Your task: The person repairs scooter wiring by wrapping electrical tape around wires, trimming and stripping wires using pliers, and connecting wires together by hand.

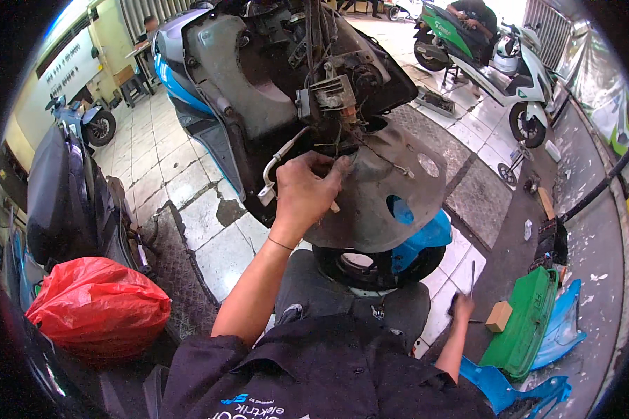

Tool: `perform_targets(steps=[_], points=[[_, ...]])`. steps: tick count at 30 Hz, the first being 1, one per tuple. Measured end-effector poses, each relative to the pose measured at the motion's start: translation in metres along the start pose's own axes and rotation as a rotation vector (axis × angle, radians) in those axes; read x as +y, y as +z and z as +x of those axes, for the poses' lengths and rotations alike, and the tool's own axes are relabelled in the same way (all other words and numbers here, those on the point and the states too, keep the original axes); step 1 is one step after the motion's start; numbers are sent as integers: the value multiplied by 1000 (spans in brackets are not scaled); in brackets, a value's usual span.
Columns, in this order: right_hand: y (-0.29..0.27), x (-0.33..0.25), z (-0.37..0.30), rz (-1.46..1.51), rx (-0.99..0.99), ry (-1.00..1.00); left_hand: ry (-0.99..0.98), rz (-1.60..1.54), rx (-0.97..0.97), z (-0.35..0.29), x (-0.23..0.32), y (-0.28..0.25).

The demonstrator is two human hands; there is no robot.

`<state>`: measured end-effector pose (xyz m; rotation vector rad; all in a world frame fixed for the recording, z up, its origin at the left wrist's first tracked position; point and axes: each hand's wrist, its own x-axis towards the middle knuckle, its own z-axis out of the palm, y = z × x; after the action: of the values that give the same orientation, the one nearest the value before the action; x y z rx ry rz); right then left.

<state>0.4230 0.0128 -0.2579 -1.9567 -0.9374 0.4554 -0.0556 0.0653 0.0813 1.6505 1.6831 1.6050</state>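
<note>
My left hand [309, 187] reaches into the opened front of a scooter [220, 77], thumb and fingers pinched together beside thin dark wires. What sits between the fingertips is too small to make out. Next to the wrist a bent silver metal tube [276, 159] ends in a bracket. Just beyond the fingers hangs a metal-finned box [334, 94], with a wire [384, 157] trailing to a pale connector. A dusty grey plastic panel [391, 188] with holes lies under the hand. Low at the right, my right hand [463, 306] is closed around a screwdriver [473, 274], its thin shaft pointing up.
Below the panel are a blue fender [426, 241] and a dark wheel. To the right lie a green toolbox [528, 321], a small cardboard box [498, 316] and blue body panels [559, 328]. A red plastic bag [98, 307] rests at left by a black-seated scooter [56, 188].
</note>
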Motion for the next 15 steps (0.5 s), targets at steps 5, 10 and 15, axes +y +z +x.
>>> perform_targets(steps=[5, 10, 15], points=[[26, 251, -63, -606, -506, 172, -158, -189, -17, 4, -5, 4], [26, 229, -126, -704, -467, 301, -308, -494, -77, 11, -6, 5], [27, -7, -80, -299, 101, -91, -397, -506, -86, 9, -2, 8]])
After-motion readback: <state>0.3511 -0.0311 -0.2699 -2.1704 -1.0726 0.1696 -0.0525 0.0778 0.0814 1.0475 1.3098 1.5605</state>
